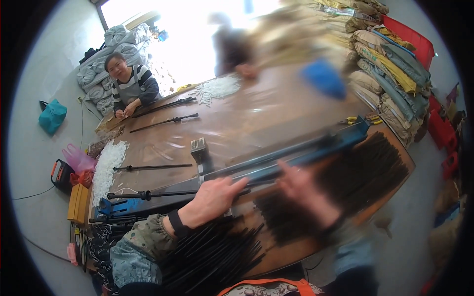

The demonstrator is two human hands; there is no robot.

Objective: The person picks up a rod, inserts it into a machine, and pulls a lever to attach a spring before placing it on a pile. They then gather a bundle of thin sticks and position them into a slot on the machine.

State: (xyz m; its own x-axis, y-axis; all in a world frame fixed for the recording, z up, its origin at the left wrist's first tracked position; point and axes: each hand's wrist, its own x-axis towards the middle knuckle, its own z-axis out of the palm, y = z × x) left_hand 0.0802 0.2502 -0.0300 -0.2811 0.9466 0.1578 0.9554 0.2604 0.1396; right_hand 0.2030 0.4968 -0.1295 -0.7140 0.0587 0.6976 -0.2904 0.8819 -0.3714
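My left hand (213, 198), with a dark band at the wrist, is closed around a thin black rod (170, 194) fitted with a dark collar near its left end. The rod lies along a long blue metal fixture (296, 162), and a short piece of it shows past my fingertips. My right hand (305, 190) is smeared by motion over the fixture's near side, one finger pointing up and left. Whether it holds anything cannot be made out. Below my left hand is a loose pile of black rods (212, 256); denser rows of dark rods (368, 170) lie to the right.
Separate black rods (153, 167) lie across the brown table (266, 116). White plastic pieces (109, 165) are heaped at left, more (219, 89) at the far side. A small metal block (198, 149) stands behind the fixture. A person (132, 89) sits far left; another is blurred. Stacked sacks (390, 64) are at right.
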